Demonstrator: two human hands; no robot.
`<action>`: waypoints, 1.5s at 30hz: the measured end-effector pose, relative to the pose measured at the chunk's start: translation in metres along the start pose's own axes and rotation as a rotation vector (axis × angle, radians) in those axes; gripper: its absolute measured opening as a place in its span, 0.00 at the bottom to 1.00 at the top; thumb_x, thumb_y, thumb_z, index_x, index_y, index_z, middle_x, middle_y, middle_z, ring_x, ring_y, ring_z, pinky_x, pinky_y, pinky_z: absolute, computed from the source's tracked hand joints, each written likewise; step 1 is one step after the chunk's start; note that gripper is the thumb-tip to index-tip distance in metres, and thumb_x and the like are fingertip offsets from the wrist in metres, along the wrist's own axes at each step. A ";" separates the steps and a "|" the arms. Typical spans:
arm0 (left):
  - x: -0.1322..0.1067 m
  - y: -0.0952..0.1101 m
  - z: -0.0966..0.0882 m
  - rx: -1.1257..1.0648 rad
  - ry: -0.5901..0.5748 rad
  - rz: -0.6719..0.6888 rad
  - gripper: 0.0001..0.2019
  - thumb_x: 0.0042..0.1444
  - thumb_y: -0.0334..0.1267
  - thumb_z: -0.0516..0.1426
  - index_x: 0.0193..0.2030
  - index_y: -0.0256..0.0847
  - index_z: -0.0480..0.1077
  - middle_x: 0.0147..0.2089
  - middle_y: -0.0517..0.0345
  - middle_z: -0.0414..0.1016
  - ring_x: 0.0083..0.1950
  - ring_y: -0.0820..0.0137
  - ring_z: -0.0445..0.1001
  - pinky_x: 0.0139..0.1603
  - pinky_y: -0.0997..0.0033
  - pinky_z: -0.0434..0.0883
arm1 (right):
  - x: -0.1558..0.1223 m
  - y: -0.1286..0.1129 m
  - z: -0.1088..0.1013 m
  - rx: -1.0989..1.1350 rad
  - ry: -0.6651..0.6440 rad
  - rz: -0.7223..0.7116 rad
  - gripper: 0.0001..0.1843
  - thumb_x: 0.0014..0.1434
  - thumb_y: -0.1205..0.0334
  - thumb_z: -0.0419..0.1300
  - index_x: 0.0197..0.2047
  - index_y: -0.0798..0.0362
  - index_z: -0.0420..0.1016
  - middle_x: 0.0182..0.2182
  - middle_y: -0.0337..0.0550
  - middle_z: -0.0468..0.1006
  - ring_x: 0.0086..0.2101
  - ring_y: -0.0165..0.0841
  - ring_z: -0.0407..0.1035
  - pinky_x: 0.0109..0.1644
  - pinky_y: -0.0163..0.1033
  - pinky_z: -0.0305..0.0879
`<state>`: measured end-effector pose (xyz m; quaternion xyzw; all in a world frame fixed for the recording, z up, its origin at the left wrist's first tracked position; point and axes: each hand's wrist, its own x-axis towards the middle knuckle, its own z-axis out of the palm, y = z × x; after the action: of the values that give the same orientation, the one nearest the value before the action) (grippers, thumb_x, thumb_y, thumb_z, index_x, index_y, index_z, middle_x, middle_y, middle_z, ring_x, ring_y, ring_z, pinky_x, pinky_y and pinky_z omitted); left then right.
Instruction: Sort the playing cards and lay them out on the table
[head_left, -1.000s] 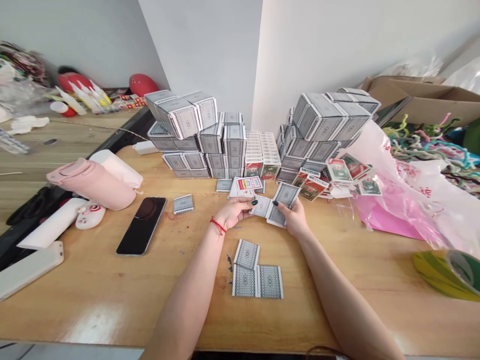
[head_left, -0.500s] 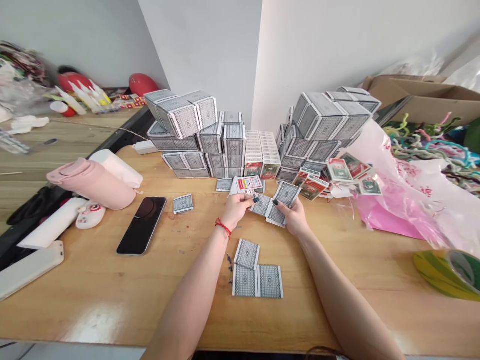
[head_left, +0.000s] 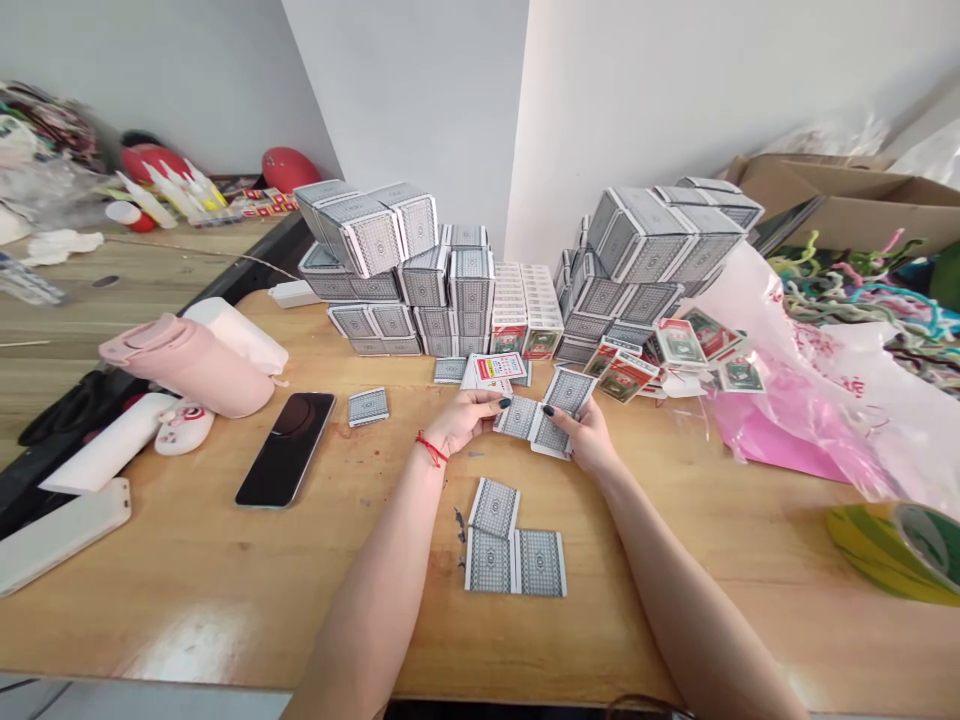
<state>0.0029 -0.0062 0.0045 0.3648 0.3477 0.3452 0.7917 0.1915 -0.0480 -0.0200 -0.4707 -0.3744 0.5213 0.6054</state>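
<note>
1. At the left of the frame we see a pink tumbler and a black phone, with one small patterned card piece lying apart on the table.
2. In the upper left of centre, card blocks stand stacked; we judge these finished.
3. Our left hand, near the centre, pinches the left edge of a short card between thumb and fingers.
4. In the middle, behind the hands, a loose card pile lies before two rows of card boxes; we take it as stock left to work through. Lower down, three folded-looking cards lie back-side up, apparently prepared but not yet joined into a block.
5. Our right hand, right of centre, grips a longer card, thumb on top. Its long axis slants from lower left to upper right, the top end pointing towards the right-hand stack; the short card juts left from it. Both show patterned backs — this piece looks only partly made, and we cannot tell whether they interlock or merely overlap.
6. In the upper right, another stack of blocks also seems complete.
</note>
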 end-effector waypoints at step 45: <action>-0.003 -0.014 0.024 0.772 0.208 0.400 0.20 0.56 0.47 0.48 0.17 0.40 0.55 0.14 0.63 0.59 0.18 0.76 0.60 0.24 0.74 0.56 | 0.001 -0.007 0.007 0.162 0.151 0.032 0.22 0.38 0.62 0.68 0.38 0.49 0.68 0.34 0.38 0.77 0.31 0.35 0.72 0.36 0.43 0.71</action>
<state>0.0251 -0.0233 0.0062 0.6569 0.4514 0.3714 0.4763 0.1873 -0.0464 -0.0111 -0.4641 -0.2766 0.5224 0.6597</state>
